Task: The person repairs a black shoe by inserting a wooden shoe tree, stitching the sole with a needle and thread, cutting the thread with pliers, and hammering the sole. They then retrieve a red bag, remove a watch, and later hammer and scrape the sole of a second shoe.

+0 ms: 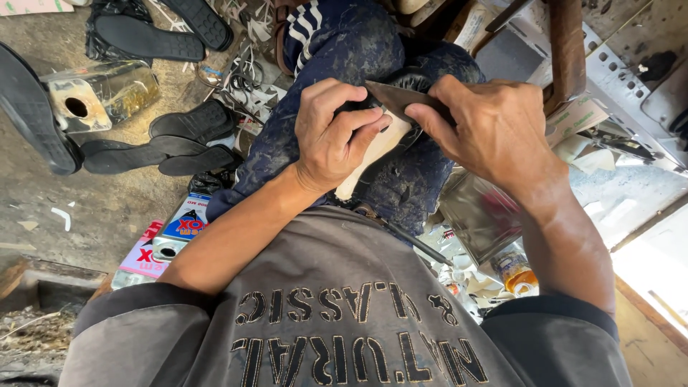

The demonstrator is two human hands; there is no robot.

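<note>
- Grey shirt (337, 315) with dark lettering fills the bottom of the frame, closest to the camera, worn by the person.
- At the far left, a shiny metal can (97, 93) with a round hole lies on the concrete floor (107, 208), beside a long black sole (32, 115).
- Left of centre, several black shoe soles (172, 143) lie stacked together on the floor; two more soles (150, 36) sit at the upper left.
- At the lower left, a flat tin (179, 229) printed in blue, red and white lies just beside the person's leg.
- In the centre, the left hand (333, 132) closes its fingers (358, 122) around a shoe piece (376, 147), pale on its underside with a dark edge, which rests on the knee of the stained blue trousers (337, 43).
- Right of centre, the right hand (494, 129) pinches a dark pointed blade (398, 97) between its fingers (437, 115); the tip lies against the shoe piece, just beside the left thumb.
- Below the right wrist, a square metal tin (480, 215) and a small jar (514, 272) sit among paper scraps.
- At the upper right stands a grey perforated metal frame (623, 79).
</note>
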